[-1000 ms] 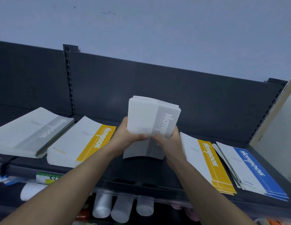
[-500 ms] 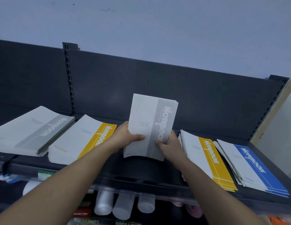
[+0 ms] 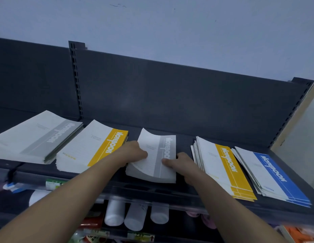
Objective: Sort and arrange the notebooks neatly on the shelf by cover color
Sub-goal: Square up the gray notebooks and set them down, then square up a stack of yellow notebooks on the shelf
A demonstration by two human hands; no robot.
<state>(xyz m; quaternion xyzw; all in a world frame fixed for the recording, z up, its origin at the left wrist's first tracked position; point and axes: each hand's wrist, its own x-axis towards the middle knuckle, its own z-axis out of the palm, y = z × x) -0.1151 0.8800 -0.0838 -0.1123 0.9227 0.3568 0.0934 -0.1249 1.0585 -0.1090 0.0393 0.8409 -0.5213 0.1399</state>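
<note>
Grey notebook stack [image 3: 164, 149] lies gripped between left hand [image 3: 133, 153] and right hand [image 3: 182, 163].

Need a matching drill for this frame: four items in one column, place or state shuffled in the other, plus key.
1. blue-band stack
2. middle grey-band stack
3. white bottles
4. left grey-band stack

a. below the shelf
b. held by left hand and right hand
c. rightmost on the shelf
d. leftmost in view

Pairs: 1-c, 2-b, 3-a, 4-d
</note>
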